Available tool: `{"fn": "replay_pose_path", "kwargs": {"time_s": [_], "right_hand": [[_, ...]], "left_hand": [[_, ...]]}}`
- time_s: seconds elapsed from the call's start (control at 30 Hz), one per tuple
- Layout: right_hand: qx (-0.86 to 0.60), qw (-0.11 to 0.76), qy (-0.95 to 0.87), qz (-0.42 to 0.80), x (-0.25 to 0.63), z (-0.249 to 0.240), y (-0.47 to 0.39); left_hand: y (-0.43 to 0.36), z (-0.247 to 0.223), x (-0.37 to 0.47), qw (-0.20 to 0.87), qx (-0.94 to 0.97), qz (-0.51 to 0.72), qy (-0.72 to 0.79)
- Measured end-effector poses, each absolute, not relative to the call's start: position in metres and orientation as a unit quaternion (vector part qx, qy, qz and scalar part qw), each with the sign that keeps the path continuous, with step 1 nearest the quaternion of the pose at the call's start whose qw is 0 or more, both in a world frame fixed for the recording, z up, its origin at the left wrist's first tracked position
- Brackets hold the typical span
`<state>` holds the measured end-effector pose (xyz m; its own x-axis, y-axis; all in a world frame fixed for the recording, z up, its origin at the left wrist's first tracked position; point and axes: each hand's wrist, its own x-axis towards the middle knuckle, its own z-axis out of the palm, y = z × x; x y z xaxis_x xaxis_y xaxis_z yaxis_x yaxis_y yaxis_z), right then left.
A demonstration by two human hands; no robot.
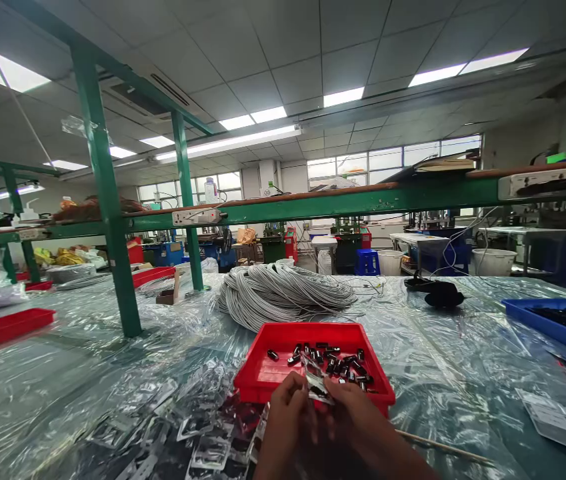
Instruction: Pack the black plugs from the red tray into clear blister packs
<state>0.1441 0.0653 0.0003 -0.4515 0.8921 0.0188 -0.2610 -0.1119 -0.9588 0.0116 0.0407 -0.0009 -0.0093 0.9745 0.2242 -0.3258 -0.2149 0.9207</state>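
Note:
My left hand [287, 417] and my right hand [357, 413] meet at the near edge of a red tray [255, 379]. Between them they pinch a small clear plastic bag [317, 381] with something dark inside. Both hands have their fingers closed on it. Several small black cylindrical parts [347, 367] lie scattered in the tray. Left of my hands, many small clear bags [210, 453] with dark contents are heaped on the plastic-covered table [453, 373].
Behind the tray lies a large coil of grey cable [283, 293]. A green post [115, 233] rises at left, and a green shelf beam [363, 200] crosses above the table. A blue tray [527, 317] stands right, another red tray [13, 327] left. A thin stick [447, 447] lies near right.

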Motion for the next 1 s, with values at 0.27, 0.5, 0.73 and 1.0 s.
{"fn": "replay_pose_path", "kwargs": {"time_s": [0.27,0.5,0.73,1.0], "right_hand": [[-0.405,0.472,-0.752,0.218,0.167,0.015,0.065],[-0.333,0.356,-0.826,0.284,0.183,0.025,0.065],[-0.309,0.344,-0.872,0.161,0.188,0.01,0.072],[-0.328,0.401,-0.826,0.221,0.174,-0.019,0.079]], "left_hand": [[0.041,-0.003,0.01,0.428,0.507,0.582,0.47],[0.022,0.013,0.001,0.482,0.593,0.488,0.422],[0.021,0.019,0.007,0.355,0.606,0.505,0.502],[0.023,0.015,0.016,0.317,0.506,0.572,0.562]]}}
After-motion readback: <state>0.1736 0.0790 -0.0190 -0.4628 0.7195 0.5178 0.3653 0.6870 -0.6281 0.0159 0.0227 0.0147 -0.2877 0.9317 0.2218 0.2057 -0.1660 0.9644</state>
